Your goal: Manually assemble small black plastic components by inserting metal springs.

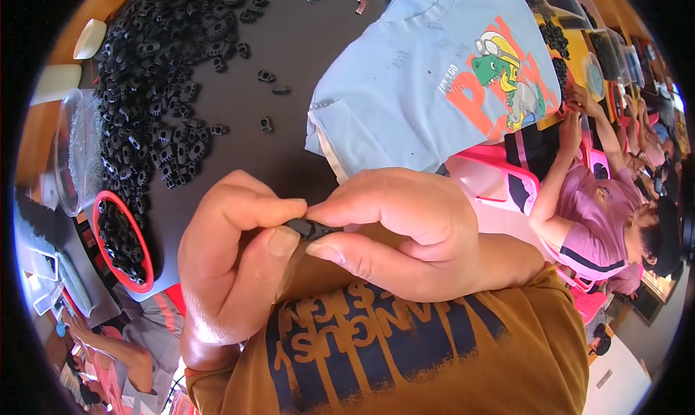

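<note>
Close to my chest, my left hand (230,252) and my right hand (413,230) meet over a small black plastic clip piece (311,230). Each hand pinches one end of it between thumb and forefinger. The fingertips cover much of the piece, so its exact shape is hard to make out. Just beyond my hands lies a light blue T-shirt (384,89) with a cartoon dinosaur print, and small metal springs (400,56) are scattered on it. A large heap of similar black clip pieces (166,46) spreads over the dark table (289,46) at the far left.
Left of the heap stand a clear tub (72,151) of tiny springs and a red-rimmed basket (150,263) of black pieces. A reddish clip (361,6) lies at the far side. People sit on both sides; one in a pink shirt (594,212) works at right.
</note>
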`<action>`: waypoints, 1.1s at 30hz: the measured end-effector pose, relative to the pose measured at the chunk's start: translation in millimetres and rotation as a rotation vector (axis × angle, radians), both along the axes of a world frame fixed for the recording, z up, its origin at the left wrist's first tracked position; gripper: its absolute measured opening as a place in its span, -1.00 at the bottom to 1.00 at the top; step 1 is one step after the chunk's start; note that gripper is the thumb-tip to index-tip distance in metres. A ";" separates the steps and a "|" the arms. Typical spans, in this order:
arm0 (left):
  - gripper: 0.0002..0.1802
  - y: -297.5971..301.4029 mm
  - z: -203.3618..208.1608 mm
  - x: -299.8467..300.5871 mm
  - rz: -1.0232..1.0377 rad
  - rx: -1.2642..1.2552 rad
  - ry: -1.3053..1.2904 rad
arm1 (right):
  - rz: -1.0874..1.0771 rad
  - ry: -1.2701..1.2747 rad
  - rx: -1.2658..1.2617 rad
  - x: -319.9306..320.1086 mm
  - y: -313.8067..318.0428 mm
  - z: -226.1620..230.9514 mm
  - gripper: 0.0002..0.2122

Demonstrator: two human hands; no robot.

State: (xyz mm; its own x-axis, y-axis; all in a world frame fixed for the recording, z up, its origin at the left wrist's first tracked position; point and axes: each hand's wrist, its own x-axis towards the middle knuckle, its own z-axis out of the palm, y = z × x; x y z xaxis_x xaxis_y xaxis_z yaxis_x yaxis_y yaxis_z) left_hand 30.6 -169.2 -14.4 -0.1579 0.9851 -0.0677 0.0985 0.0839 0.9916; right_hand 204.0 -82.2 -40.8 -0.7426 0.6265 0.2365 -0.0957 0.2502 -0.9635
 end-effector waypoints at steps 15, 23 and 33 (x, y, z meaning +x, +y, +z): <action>-0.87 -11.8 18.7 4.6 0.005 -0.126 -0.201 | 0.018 0.086 -0.004 4.7 -4.5 2.5 -0.82; -0.85 -8.0 10.1 -2.2 -0.076 0.004 0.159 | 0.077 0.043 -0.013 5.2 -1.9 0.7 -0.80; -0.75 -2.9 -2.7 3.0 -0.138 0.285 0.509 | -0.070 0.033 0.197 0.9 -11.5 -8.4 -0.80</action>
